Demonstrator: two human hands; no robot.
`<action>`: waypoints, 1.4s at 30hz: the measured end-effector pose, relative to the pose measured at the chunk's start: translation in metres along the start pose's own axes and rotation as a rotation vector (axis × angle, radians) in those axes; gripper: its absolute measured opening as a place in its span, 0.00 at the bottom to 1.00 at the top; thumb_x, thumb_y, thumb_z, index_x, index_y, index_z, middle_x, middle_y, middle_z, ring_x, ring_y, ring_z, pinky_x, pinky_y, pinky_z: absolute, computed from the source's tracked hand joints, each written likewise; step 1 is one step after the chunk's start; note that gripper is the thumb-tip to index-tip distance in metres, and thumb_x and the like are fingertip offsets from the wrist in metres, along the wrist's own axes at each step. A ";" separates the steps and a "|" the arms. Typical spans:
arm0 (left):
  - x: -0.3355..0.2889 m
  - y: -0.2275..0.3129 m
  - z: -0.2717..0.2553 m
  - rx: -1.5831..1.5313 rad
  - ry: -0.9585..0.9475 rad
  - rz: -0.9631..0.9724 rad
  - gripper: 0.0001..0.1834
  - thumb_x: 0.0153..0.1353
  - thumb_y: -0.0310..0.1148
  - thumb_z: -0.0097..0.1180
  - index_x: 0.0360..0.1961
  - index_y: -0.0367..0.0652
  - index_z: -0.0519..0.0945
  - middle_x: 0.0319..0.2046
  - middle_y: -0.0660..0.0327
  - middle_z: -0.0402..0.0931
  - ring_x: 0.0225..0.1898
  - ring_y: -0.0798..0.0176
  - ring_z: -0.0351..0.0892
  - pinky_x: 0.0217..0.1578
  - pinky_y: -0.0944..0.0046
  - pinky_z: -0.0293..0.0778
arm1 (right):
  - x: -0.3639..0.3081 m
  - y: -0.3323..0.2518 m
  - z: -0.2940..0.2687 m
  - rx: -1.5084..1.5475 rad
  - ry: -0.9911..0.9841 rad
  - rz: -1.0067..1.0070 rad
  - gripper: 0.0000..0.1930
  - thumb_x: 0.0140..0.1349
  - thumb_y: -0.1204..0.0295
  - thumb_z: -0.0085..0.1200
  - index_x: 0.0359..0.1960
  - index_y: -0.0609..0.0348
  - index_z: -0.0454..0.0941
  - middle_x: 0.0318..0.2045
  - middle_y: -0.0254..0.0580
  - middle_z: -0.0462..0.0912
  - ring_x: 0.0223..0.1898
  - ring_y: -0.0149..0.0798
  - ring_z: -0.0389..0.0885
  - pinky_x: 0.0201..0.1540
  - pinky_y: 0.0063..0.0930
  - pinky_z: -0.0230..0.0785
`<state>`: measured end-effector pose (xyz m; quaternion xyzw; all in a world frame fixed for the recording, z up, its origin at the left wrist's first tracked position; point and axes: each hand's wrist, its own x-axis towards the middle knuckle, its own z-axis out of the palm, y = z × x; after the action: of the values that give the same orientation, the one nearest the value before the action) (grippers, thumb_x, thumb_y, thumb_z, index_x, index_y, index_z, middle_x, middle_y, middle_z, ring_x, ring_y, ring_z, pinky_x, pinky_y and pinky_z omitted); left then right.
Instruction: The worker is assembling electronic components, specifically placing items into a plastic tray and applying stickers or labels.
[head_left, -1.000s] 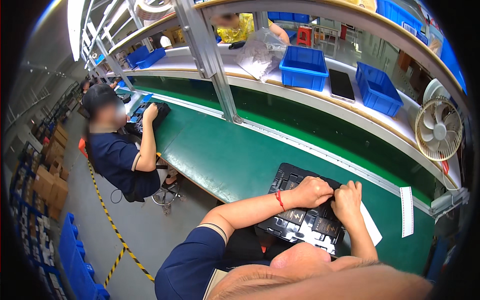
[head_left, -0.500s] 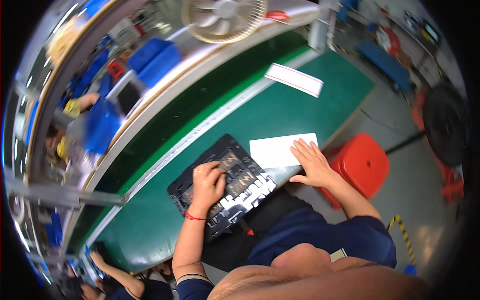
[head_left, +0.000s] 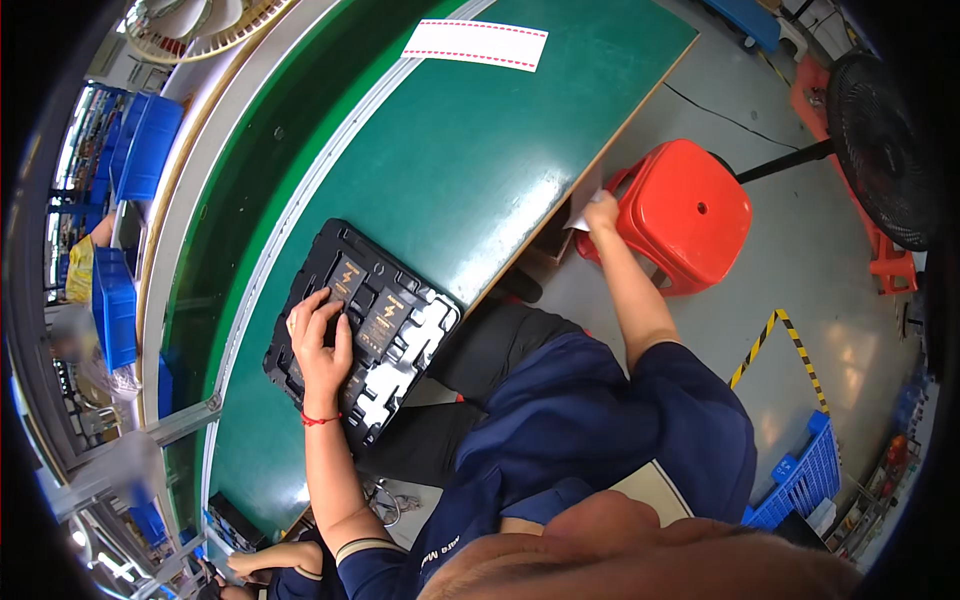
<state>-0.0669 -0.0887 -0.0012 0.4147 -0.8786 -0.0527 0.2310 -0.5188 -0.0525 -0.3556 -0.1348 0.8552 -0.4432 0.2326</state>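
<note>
A black molded plastic tray (head_left: 400, 270) lies slanted on the green table, its right corner over the near edge. In it sit flat black rectangular packs (head_left: 381, 322) with gold lightning marks, beside white-looking shiny recesses (head_left: 385, 395). My left hand (head_left: 322, 345) rests on the tray with its fingers apart, touching the packs' area; what lies under the palm is hidden. Off the table's front edge, my right hand (head_left: 602, 212) is closed on a white sheet (head_left: 580, 223), of which only a small part shows, beside the red stool.
A white strip with red dashed borders (head_left: 475, 45) lies at the table's far end. The red plastic stool (head_left: 690, 215) stands right of the table, with a black floor fan (head_left: 880, 150) beyond. Beyond the green channel are blue bins (head_left: 148, 145). Another person's arm (head_left: 275, 557) shows lower left.
My right hand has taken the white sheet off the table and carried it past the front edge, down beside the stool. My left hand stays on the tray. The whole view has swung.
</note>
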 end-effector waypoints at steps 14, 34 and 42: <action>0.009 0.003 0.007 -0.054 0.031 -0.011 0.09 0.49 0.23 0.62 0.34 0.39 0.81 0.47 0.52 0.79 0.50 0.49 0.77 0.54 0.52 0.67 | 0.066 -0.165 -0.135 0.684 0.897 -0.359 0.18 0.69 0.77 0.45 0.58 0.71 0.64 0.54 0.56 0.72 0.53 0.43 0.75 0.58 0.37 0.68; -0.010 -0.009 0.025 -0.221 0.186 -0.010 0.08 0.55 0.30 0.62 0.37 0.44 0.83 0.47 0.56 0.80 0.51 0.53 0.77 0.56 0.52 0.66 | 0.009 -0.354 0.016 -0.514 -0.041 -1.227 0.29 0.51 0.51 0.67 0.44 0.61 0.73 0.49 0.53 0.73 0.54 0.57 0.68 0.58 0.51 0.58; -0.004 -0.013 0.025 -0.258 0.288 0.011 0.11 0.55 0.28 0.61 0.40 0.40 0.82 0.47 0.54 0.79 0.52 0.52 0.76 0.54 0.54 0.69 | -0.018 -0.363 0.002 -0.202 -0.171 -1.252 0.16 0.56 0.68 0.65 0.41 0.57 0.72 0.30 0.53 0.82 0.34 0.58 0.80 0.38 0.48 0.70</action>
<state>-0.0669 -0.0968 -0.0279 0.3799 -0.8247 -0.1039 0.4059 -0.4933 -0.2529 -0.0534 -0.6650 0.6306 -0.3998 -0.0166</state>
